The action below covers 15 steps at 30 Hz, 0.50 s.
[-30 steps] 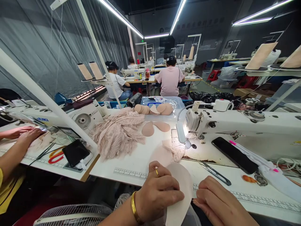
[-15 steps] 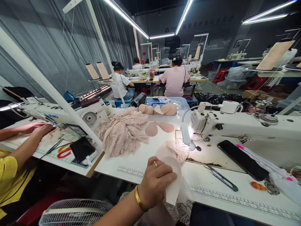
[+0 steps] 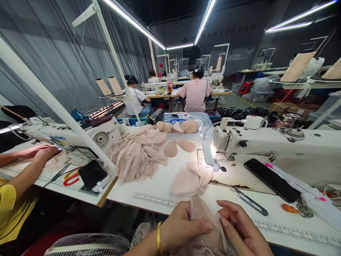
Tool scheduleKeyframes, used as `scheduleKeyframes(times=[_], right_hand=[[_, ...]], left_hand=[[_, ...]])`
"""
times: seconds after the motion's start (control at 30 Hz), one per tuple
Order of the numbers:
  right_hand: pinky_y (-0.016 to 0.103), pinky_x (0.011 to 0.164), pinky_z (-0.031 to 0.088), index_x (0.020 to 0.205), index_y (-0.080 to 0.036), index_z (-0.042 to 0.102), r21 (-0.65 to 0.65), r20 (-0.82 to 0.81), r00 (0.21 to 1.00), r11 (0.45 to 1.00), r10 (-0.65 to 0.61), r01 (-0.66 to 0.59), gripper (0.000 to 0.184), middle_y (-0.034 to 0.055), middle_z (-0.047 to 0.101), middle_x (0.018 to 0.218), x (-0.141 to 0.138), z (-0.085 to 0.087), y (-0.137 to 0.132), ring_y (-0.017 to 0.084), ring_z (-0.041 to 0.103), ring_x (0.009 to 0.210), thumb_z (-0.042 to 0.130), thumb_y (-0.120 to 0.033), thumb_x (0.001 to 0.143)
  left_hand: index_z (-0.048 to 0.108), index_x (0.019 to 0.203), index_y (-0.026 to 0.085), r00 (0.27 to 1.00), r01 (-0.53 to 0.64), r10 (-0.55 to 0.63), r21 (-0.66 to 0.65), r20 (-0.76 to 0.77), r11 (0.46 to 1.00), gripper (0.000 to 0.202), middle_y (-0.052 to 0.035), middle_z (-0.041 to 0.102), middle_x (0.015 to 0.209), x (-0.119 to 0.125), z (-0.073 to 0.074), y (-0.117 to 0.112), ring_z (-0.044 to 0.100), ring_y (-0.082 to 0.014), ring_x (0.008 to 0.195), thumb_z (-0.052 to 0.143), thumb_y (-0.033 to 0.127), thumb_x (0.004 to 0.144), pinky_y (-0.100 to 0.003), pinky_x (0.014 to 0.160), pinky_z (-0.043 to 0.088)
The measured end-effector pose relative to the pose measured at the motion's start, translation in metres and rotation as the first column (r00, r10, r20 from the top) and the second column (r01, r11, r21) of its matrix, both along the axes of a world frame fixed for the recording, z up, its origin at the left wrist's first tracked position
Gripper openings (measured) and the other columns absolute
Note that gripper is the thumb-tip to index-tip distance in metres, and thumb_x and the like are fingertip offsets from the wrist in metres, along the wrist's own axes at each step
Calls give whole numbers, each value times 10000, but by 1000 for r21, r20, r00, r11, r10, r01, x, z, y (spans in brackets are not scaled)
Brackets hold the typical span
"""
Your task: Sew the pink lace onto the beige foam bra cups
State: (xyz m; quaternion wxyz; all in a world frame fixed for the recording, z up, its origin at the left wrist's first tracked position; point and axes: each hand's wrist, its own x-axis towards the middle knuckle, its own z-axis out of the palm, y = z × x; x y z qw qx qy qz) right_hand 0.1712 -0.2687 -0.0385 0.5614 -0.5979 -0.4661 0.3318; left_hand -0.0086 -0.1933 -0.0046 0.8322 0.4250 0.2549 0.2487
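At the bottom edge, my left hand (image 3: pixel 183 227) and my right hand (image 3: pixel 239 227) both pinch a pale pink sheer fabric piece with a foam cup (image 3: pixel 204 227), thumbs pressed on it, held just in front of the white table (image 3: pixel 165 181). Beyond my hands another pink cup with lace (image 3: pixel 190 177) lies on the table near the needle of the white sewing machine (image 3: pixel 266 140). Two loose pink cups (image 3: pixel 177 147) lie farther back. A heap of pink lace (image 3: pixel 138 153) sits to their left.
Thread snips (image 3: pixel 249 201) and a black phone (image 3: pixel 271 179) lie at right. A clear bin (image 3: pixel 202 121) with stacked cups stands behind. At left a person in yellow (image 3: pixel 16 199) works at another machine (image 3: pixel 87 131). A fan guard (image 3: pixel 87 245) is below. Other workers sit farther back.
My right hand has come back into view and joined the left on the piece. The cup that stood upright in my left hand is now wrapped in sheer fabric, held lower.
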Motion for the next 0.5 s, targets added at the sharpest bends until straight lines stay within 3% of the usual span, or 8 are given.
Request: scheduleKeyframes(times=[0.1, 0.17, 0.27, 0.33, 0.4, 0.5], right_hand=[[246, 731, 616, 1209, -249, 659, -9, -28, 998, 998, -61, 60, 348, 33, 743, 899, 17, 0, 10, 170, 733, 770, 591, -552, 1052], [277, 780, 634, 1232, -247, 655, 25, 27, 994, 994, -106, 106, 374, 72, 768, 1023, 23, -1, 9, 195, 752, 866, 599, -566, 1045], [235, 650, 616, 1330, -272, 660, 125, 181, 983, 992, -22, -1, 530, 115, 737, 1223, 18, -5, 1, 227, 747, 968, 671, -657, 965], [214, 599, 584, 1325, -288, 664, 126, 255, 967, 991, 17, -51, 481, 75, 741, 1092, 15, -7, -1, 199, 735, 869, 653, -630, 986], [214, 628, 575, 1280, -286, 648, 76, 280, 960, 997, -24, 3, 336, 7, 693, 877, 19, -7, 4, 167, 704, 761, 568, -529, 1062], [211, 577, 555, 1197, -274, 637, 88, 374, 917, 990, -135, 110, 240, 2, 675, 881, 33, -1, 14, 164, 685, 742, 553, -462, 1073]], left_hand=[[825, 1119, 110, 997, -43, 47, -55, 66, 998, 560, -109, 770, 966, 2, -2, 0, 699, -184, 849, 972, 476, 721, -297, 884, 551], [819, 1156, 112, 994, -50, 55, -50, 91, 998, 555, -129, 782, 1006, 3, -2, 0, 725, -201, 864, 963, 453, 742, -301, 881, 558], [815, 1160, 95, 993, -41, 44, -23, 107, 999, 557, -143, 785, 1003, 5, -2, 1, 734, -203, 874, 956, 449, 754, -265, 840, 548], [815, 1150, 88, 993, -39, 42, -24, 110, 999, 559, -142, 784, 989, 6, -1, 1, 732, -204, 875, 960, 449, 748, -269, 850, 549], [814, 1153, 95, 995, -37, 41, -42, 96, 998, 565, -133, 784, 969, 6, -3, 1, 733, -209, 861, 970, 436, 731, -290, 864, 560], [808, 1172, 106, 997, -41, 45, -62, 70, 997, 586, -129, 780, 979, 3, -6, 2, 733, -212, 846, 980, 431, 715, -318, 877, 573]])
